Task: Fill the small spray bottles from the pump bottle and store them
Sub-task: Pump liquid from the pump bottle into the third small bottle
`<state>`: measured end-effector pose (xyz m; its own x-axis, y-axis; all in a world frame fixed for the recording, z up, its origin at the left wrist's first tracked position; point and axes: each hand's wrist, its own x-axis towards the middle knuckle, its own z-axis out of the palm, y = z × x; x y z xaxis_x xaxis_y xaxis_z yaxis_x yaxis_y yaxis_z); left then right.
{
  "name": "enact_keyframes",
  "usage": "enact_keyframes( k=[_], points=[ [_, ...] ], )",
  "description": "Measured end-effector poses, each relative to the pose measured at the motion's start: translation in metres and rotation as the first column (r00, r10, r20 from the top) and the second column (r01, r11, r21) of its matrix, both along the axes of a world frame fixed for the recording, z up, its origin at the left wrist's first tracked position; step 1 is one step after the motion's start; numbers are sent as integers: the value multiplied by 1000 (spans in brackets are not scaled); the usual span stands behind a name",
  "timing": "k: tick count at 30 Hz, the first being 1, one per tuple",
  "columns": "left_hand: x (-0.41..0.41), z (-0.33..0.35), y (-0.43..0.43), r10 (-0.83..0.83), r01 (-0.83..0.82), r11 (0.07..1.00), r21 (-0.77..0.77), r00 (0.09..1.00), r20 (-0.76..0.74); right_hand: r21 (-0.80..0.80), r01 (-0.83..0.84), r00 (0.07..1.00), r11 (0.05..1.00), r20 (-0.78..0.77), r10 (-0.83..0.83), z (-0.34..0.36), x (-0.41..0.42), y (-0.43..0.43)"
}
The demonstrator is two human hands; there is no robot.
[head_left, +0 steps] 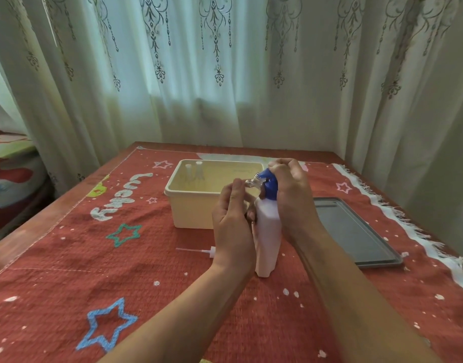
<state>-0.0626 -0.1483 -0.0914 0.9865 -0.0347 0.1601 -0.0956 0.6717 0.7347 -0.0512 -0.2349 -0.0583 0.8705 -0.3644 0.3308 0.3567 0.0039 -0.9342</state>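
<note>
Pump bottle [267, 226], white with a blue pump head [268, 179], stands near the middle of the bench [28, 231] with its base on the red star-printed cloth [146, 271], just in front of the cream box [191, 208]. We have our right hand [290, 195] curled over the pump head from above, gripping it. Our left hand [231, 218] is raised beside the bottle's left flank, its fingers and thumb pinching a small clear bottle [252, 182] whose open end meets the pump's spout. We cannot tell how much liquid the small clear bottle holds; it is blurred.

Inside the cream box, at its far left corner, we see two capped spray bottles [189, 170] standing upright side by side. A loose spray top [198, 250] with its thin dip tube lies flat on the cloth, just to the left of our left wrist. A grey lid [351, 231] lies flat on the cloth to the right of our right forearm. A patterned curtain [225, 74] hangs behind the bench.
</note>
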Motion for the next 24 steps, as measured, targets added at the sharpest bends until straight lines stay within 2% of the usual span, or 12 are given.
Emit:
enact_keyframes(
  k=[16, 24],
  points=[
    [2, 6, 1, -16, 17, 1000, -19, 999, 51, 59, -6, 1000, 998, -20, 7, 9, -8, 5],
    [2, 6, 1, -22, 22, 1000, -9, 999, 49, 11, 8, 999, 1000, -39, -8, 8, -8, 5]
  ],
)
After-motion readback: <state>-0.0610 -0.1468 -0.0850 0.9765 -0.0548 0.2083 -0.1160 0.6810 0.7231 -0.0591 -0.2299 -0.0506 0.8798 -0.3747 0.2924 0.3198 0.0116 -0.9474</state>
